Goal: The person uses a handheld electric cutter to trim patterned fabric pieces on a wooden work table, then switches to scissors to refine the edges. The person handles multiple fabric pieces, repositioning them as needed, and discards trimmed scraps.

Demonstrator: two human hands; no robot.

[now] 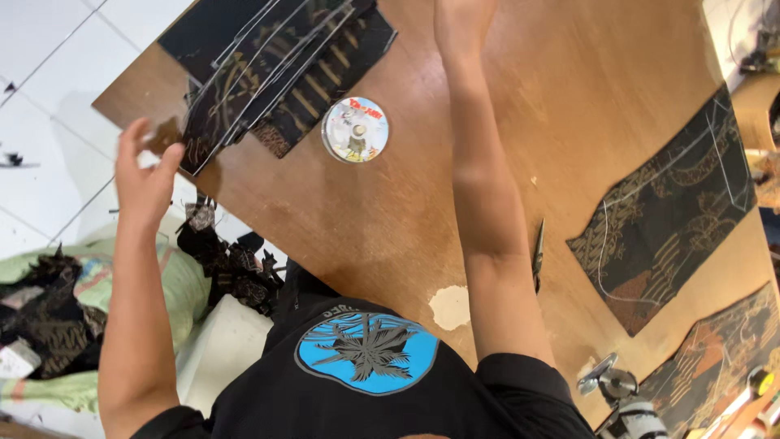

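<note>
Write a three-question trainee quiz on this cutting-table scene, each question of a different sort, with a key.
1. True or false: the left hand is at the corner of the stack of dark patterned fabric pieces.
2. Which thing lies on the wooden table between the two arms?
A. a round disc
B. a ruler
C. a spool of thread
3. Fill in: on the far right of the table lies another dark fabric piece marked with pale ____ lines.

Key
1. True; its fingers are at the stack's corner at the table's edge.
2. A
3. Chalk. The right hand reaches past the picture's top edge, so its grip cannot be judged.
</note>
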